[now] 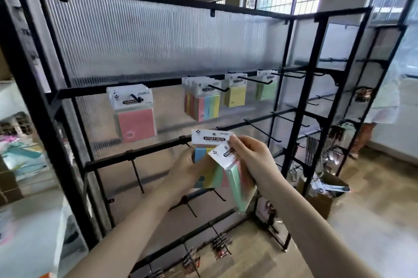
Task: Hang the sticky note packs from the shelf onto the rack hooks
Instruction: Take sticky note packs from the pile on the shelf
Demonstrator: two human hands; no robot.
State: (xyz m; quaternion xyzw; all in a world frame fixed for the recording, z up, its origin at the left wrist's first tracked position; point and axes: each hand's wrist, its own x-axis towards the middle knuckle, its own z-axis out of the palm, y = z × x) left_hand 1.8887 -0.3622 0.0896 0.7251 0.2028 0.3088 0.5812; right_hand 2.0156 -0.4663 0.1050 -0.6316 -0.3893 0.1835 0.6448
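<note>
Centre frame, left hand (185,170) gripped multicoloured sticky note pack (209,160); right hand (251,155) fingers pinched a tilted green pack (236,183), before black rack (158,84).

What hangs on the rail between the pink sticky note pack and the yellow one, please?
In the head view, a bunch of multicolour strip packs hangs on its own hook between the pink pack and the yellow pack.

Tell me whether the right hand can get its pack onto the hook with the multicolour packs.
Probably yes. The right hand pinches a tilted pack by its header, and the multicolour packs' hook juts out above with its tip bare. Nothing lies between, though the left hand holds another pack close by.
</note>
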